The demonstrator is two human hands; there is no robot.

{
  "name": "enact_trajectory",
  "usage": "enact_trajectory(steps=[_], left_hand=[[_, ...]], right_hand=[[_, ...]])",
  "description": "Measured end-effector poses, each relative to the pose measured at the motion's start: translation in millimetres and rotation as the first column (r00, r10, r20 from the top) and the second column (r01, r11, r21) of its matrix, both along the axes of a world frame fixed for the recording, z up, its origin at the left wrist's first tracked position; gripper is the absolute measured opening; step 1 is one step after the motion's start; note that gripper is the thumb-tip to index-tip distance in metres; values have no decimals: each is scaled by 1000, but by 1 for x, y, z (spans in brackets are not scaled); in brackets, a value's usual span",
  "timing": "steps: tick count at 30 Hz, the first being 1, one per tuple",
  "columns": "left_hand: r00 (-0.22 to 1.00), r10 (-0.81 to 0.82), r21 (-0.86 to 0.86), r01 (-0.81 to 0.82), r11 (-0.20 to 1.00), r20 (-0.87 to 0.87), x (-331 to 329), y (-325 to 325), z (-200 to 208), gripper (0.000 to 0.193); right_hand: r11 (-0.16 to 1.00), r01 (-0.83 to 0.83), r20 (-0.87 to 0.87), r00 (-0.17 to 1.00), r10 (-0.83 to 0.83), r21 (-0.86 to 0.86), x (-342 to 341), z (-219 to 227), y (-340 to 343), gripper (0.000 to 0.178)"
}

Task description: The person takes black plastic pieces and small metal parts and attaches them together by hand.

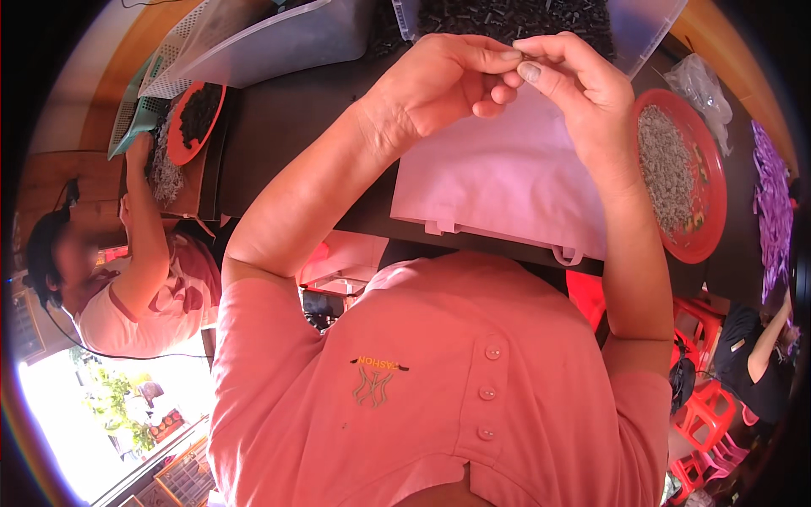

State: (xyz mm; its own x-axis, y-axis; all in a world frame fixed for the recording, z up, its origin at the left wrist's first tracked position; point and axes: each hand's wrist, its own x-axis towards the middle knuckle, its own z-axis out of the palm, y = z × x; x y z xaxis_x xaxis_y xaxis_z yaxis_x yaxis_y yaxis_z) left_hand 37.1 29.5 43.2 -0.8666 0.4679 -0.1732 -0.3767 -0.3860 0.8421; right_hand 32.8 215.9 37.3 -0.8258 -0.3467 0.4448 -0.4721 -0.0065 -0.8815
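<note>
My left hand (435, 89) and my right hand (583, 97) meet at the fingertips, over the near edge of a clear plastic bin. Thumb and forefinger of each are pinched together. Whatever small thing sits between them is too hidden by the fingers to name. Inside the bin lie many small black pieces (515, 19). Below both hands, a pink cloth bag (507, 186) with short handles is spread on the dark table. To the right of my right hand is a red plate (716, 198) heaped with small grey pieces.
Another translucent bin (279, 46) stands at the back left. Beyond it are a green basket (127, 122) and a red plate of black pieces (176, 144), near a co-worker (127, 287). A clear plastic bag (701, 93) and purple strips (770, 203) lie right. Red stools (705, 414) stand lower right, beside another person.
</note>
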Motion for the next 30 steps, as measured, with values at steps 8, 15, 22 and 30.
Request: enact_trajectory(steps=[8,15,22,30], left_hand=[[978,128,-231,-164,959,-163,6,-18,13,25],[704,-40,-639,-618,457,-709,-14,-68,-21,13],[480,-486,-618,-767,171,-731,-24,-48,-41,12],[664,-147,-658,-640,396,-734,-30,-64,-38,17]], right_hand=[[962,273,-118,956,-269,23,-6,-5,11,12],[958,279,24,960,-278,-60,-8,3,15,15],[980,199,20,980,-198,-14,-8,-8,7,12],[975,217,15,976,-217,-47,-7,-3,8,11]])
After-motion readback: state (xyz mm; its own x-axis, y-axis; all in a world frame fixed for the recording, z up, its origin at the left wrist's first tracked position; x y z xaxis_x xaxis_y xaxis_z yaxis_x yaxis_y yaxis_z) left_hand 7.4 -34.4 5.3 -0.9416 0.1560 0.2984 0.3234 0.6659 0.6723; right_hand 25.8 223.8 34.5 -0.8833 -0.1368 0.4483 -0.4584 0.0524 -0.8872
